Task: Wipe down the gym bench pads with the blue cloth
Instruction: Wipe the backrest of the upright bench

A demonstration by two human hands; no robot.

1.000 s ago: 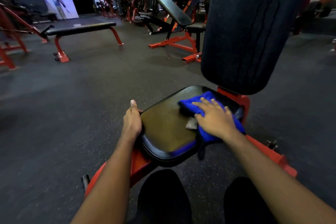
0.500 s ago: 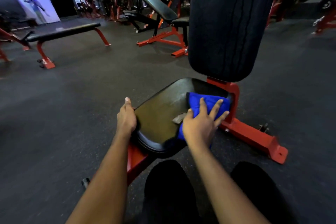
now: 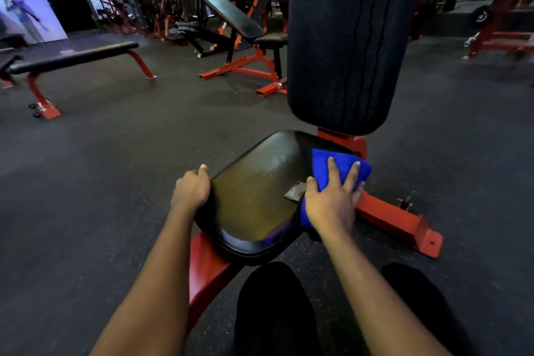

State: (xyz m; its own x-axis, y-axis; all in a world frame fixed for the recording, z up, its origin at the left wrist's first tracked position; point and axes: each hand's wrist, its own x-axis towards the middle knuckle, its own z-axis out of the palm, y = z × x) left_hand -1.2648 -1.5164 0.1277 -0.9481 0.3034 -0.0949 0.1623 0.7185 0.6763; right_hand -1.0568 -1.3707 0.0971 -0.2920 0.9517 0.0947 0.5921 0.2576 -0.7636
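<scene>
Right hand (image 3: 331, 205) lies flat with fingers spread, pressing the blue cloth (image 3: 341, 165) onto the right edge of the seat pad (image 3: 254, 196), beside the red frame (image 3: 393, 217); its grip is released, not clenched. Left hand (image 3: 190, 192) grips the pad's left edge. Upright back pad (image 3: 346, 37) stands directly behind the seat.

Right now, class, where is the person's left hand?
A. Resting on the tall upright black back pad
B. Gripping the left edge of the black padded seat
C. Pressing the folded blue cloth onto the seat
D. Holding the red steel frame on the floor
B: the left hand curls over the left edge of the black padded seat, while the right hand is the one pressing the folded blue cloth.
</scene>
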